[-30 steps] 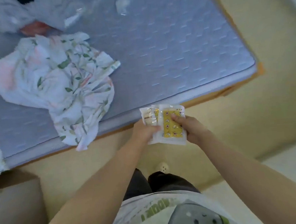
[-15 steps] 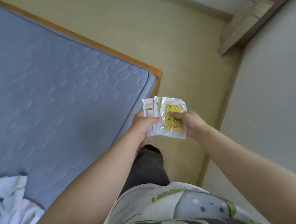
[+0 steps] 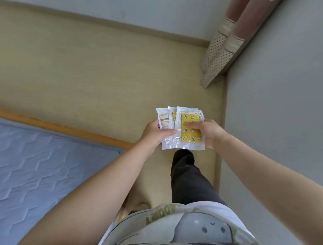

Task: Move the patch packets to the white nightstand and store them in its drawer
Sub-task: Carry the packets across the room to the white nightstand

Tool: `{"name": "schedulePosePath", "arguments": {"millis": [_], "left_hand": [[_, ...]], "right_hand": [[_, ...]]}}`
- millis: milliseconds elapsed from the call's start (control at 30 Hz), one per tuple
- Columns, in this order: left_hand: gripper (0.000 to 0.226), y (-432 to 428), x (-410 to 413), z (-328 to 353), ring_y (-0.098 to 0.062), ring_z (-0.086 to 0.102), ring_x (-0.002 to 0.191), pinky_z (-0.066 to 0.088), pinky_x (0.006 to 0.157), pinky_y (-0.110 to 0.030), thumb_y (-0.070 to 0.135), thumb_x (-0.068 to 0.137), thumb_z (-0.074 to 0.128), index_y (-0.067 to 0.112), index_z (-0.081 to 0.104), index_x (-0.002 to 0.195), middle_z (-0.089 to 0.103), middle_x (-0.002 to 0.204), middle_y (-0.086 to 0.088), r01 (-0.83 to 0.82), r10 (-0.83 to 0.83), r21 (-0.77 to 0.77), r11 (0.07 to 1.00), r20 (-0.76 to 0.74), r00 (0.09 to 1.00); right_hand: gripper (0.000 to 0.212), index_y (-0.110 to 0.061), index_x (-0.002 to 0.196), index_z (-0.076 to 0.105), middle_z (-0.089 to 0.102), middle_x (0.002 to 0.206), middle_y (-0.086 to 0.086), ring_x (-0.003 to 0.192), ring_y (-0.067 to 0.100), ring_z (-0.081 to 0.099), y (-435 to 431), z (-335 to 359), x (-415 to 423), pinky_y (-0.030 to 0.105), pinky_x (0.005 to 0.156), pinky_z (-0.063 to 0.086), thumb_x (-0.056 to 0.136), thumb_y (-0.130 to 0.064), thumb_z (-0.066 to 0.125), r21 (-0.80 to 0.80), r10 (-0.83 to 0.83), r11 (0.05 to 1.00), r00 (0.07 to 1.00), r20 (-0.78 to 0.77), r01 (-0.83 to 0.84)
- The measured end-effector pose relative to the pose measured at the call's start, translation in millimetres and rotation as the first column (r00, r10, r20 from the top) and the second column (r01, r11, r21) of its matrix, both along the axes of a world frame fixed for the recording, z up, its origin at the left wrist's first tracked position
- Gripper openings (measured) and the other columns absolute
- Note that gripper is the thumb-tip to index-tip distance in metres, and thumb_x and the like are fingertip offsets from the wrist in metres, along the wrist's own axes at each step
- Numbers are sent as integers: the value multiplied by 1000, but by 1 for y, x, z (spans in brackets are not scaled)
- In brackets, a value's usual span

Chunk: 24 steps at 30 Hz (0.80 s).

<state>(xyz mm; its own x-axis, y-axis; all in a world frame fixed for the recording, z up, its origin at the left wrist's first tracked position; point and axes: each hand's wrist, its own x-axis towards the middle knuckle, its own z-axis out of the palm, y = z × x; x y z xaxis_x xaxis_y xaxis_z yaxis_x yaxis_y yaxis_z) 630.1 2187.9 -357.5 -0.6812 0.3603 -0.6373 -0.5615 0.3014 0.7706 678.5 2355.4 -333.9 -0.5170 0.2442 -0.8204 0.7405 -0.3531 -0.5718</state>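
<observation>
Pinching from both sides, the fingers grasp a small fan of patch packets (image 3: 189,138). The right thumb (image 3: 192,124) lies across the front packet, which is yellow and printed with stars and moons, while the rest of the right hand (image 3: 210,133) curls round its right edge. The left thumb (image 3: 168,132) presses over the lower part of the left-most packet, which has a beige label, and the left hand (image 3: 152,135) wraps behind it. Three clear-edged packets show, overlapping and held roughly upright in the air at chest height, over the tan floor (image 3: 97,73). Both bare forearms reach forward from a pale printed shirt (image 3: 184,225), with a dark trouser leg (image 3: 186,175) below the packets. To the left lies a blue-grey quilted mattress (image 3: 36,168) on a wooden bed frame (image 3: 62,127). A grey wall (image 3: 279,115) stands at the right, with a patterned curtain (image 3: 225,42) hanging in the corner.
</observation>
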Motion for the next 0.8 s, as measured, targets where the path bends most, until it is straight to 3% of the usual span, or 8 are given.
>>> {"name": "schedulePosePath", "arguments": {"millis": [233,333,500,667,800], "left_hand": [[17,58,-152,7,-9,69,76,53,64,-23,9,86,66,25,67,92,72,85,8,-181,174,39,983,130,976],[16,54,-196,8,-10,68,75,54,66,-24,7,86,66,23,66,90,71,87,6,-249,245,9,968,146,958],[16,2,-264,-5,-11,69,68,55,56,-22,4,86,66,16,65,97,70,87,-2,-546,535,-2,837,207,819],[13,-71,-359,-16,-13,71,75,59,67,-25,2,88,63,12,66,96,73,87,-2,-648,618,78,758,234,751],[16,-139,-447,-17,-20,69,85,58,80,-33,4,87,65,10,66,102,71,98,-8,-709,684,56,703,222,695]], "right_hand": [[8,-9,90,67,70,91,9,79,23,68,73,-3,-184,37,71,57,84,-4,68,-35,213,976,977,-11,-214],[10,-8,94,67,71,96,12,78,23,68,72,-3,-248,35,68,58,85,-3,66,-32,369,929,929,8,-369],[11,-10,88,68,71,84,8,67,20,69,23,-10,-355,36,70,58,81,-1,71,6,591,806,806,25,-591],[12,-11,81,66,67,79,6,67,21,64,-55,-18,-478,34,71,54,80,-1,71,135,738,665,674,33,-735],[13,-11,78,64,66,77,5,65,20,63,-135,-14,-581,32,70,54,79,0,72,173,779,609,624,53,-774]]}}
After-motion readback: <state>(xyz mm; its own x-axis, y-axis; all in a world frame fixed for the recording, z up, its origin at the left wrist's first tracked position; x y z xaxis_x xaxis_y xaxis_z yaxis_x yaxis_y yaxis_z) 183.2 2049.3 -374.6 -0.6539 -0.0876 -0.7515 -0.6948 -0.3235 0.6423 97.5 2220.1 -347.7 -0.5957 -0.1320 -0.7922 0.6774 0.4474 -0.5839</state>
